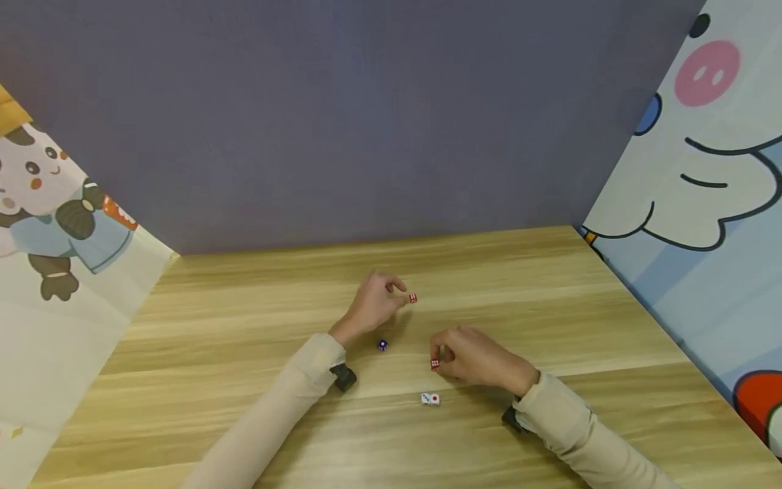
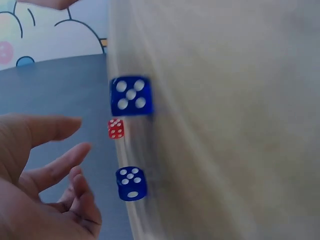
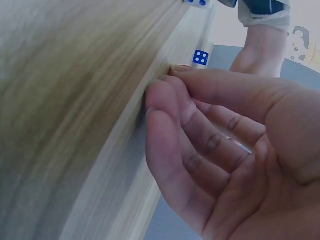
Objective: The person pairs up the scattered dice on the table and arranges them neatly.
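In the head view my left hand (image 1: 375, 302) is held low over the table, fingers apart. A red die (image 1: 413, 298) stands at its thumb tip. The left wrist view has a gap between thumb and fingers, with a red die (image 2: 116, 128) beyond the fingertips. My right hand (image 1: 476, 353) pinches another red die (image 1: 435, 365) between thumb and index finger; in the right wrist view those fingers hide most of it. A blue die (image 1: 382, 346) lies between the two hands. Two blue dice show in the left wrist view, a nearer one (image 2: 131, 95) and a farther one (image 2: 131, 183).
Two white dice (image 1: 430, 399) sit side by side on the wooden table (image 1: 244, 319), in front of my right hand. A grey panel (image 1: 366, 136) stands along the back edge, with cartoon-printed walls (image 1: 702, 190) on the left and right.
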Demonstrator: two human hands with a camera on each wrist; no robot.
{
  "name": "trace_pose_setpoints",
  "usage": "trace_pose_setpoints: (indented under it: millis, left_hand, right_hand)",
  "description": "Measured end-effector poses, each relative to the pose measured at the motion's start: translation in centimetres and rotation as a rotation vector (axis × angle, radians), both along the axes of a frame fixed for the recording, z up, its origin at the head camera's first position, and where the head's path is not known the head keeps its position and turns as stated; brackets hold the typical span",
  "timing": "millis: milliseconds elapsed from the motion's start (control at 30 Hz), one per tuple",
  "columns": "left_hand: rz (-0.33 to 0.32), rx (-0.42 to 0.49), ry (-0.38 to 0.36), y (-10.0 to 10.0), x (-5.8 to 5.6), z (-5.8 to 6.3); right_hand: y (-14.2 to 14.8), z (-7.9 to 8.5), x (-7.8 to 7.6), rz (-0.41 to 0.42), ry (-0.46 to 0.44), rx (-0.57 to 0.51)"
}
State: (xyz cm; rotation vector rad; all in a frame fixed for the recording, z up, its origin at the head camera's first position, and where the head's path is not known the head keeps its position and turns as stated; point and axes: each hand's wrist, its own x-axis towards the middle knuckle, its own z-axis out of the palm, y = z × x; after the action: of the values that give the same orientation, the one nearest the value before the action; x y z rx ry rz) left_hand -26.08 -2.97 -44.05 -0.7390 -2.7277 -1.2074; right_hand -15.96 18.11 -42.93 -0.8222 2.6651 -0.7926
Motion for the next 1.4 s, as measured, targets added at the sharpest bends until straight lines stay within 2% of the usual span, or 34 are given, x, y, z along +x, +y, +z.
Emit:
trace_pose_setpoints:
  millis: [433,667,867,1133,1400]
  left_hand:
    - [-0.111,-0.039,-0.171,0.9,-2.5,-0.4]
    - [-0.095,-0.050,-0.265,1.1,-2.6,-0.6]
    - [-0.088,-0.071,-0.266,1.2,-2.7,-0.5]
    - [-0.113,-0.068,-0.186,1.6,-3.1,-0.7]
    - [-0.084,-0.083,-0.199,1.4,-3.0,-1.0]
  right_hand:
    - [0.2,-0.1,0.0,-0.002,-0.009,-0.006]
    - [0.0,-0.5,0.0,-0.006,-0.010,-0.013]
    - [0.1,-0.4,-0.1,-0.007,-0.010,-0.014]
    - [0.2,-0.2,-0.1,-0.023,-0.012,-0.002]
    - [0.0,-0.1,0.0,-0.016,-0.032,-0.008]
